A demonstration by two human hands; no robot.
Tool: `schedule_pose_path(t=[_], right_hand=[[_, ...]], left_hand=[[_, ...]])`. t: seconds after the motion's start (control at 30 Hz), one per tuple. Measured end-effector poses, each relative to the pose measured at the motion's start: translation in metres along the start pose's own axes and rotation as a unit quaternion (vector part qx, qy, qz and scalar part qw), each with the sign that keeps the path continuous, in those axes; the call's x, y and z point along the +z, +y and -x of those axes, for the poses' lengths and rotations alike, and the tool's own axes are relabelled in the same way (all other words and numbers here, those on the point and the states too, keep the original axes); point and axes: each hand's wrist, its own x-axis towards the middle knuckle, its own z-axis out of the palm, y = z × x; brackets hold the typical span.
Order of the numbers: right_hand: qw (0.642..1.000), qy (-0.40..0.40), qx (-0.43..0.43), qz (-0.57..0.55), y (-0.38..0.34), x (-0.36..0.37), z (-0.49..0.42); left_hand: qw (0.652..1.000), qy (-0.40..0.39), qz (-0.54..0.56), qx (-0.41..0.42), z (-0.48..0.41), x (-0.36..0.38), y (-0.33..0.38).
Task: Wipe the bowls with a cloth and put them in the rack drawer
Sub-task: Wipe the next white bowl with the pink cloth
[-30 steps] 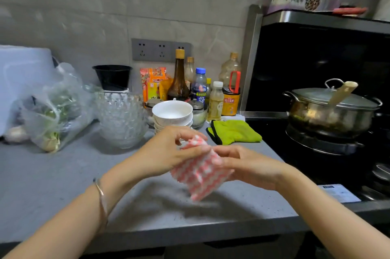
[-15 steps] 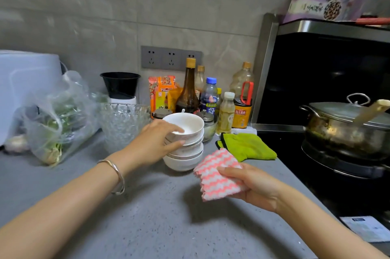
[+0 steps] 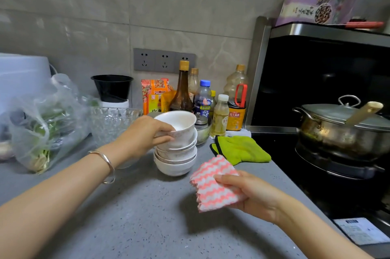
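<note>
So, pretty much at the start of this one, I'd say. None of the bowls looks wiped and no rack drawer is in view, so all the wiping and stowing is left.

Going left to right: a crinkly clear bag (image 3: 42,123) of greens slumps on the grey speckled counter (image 3: 137,216). Next to it is a glass bowl (image 3: 109,121) with a faceted, cut-look wall.

Then comes the left hand (image 3: 145,134), fingers curled round the side of the top bowl (image 3: 179,127). That bowl sits tipped on the stack (image 3: 177,159), and I can't tell if it's clear of the one under it. The bowls are white, glazed and round, nested a few deep mid-counter in front of a row of bottles (image 3: 182,89).

Right of the stack, the right hand (image 3: 253,193) pinches the cloth (image 3: 213,184), thumb on top and fingers under. It's folded to a rough square, fluffy, with pink and white zigzags, and it's held near the stack without touching it.

Behind that lies a lime green mitt (image 3: 240,149), soft-looking. Far right there's a shiny steel pot (image 3: 341,130) with its lid on.
</note>
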Motion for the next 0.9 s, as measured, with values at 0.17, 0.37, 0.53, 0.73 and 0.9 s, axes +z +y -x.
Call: schedule_pose_path(t=[0.17, 0.37, 0.53, 0.73, 0.9], right_hand=[[0.999, 0.034, -0.037, -0.012, -0.006, -0.013, 0.010], [0.977, 0.097, -0.169, -0.084, -0.018, -0.018, 0.025], [0.942, 0.145, -0.288, 0.088, -0.004, 0.006, 0.035], [0.930, 0.133, -0.322, 0.113, 0.023, 0.015, 0.066], [0.900, 0.133, -0.340, 0.240, 0.020, 0.004, 0.073]], left_hand=[[0.973, 0.069, 0.219, -0.017, 0.001, -0.030, 0.024], [0.899, -0.026, 0.435, -0.037, 0.038, -0.023, 0.081], [0.837, -0.002, 0.540, -0.085, 0.064, 0.012, 0.118], [0.788, 0.063, 0.599, -0.132, 0.078, 0.029, 0.152], [0.747, 0.146, 0.604, -0.238, 0.089, 0.031, 0.174]])
